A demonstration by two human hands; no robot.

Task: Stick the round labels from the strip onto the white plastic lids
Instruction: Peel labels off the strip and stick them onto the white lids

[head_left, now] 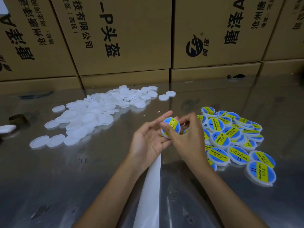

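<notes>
At the bottom centre of the frame a white backing strip is seen; it runs up between the two forearms and is hidden under the hands. Above it, in the middle of the frame, one white plastic lid with a blue and yellow round label is held. The left hand is turned palm up with its fingers nearly straight, and the lid is supported on these fingers. The right hand is curled around the lid: its thumb is pressed on the label near the left edge, and its fingers are bent behind the right edge.

Just to the right of the hands, at the middle right of the frame, a pile of labelled lids is lying on the shiny metal surface. The words "SOLDERING PASTE" can be read on several of them.

Farther away, at the middle left, a wide heap of plain white lids is spread on the surface. At the far left edge a dark brown ring-shaped object is seen.

Along the top of the frame brown cardboard boxes with black printed characters are stacked behind the surface.
</notes>
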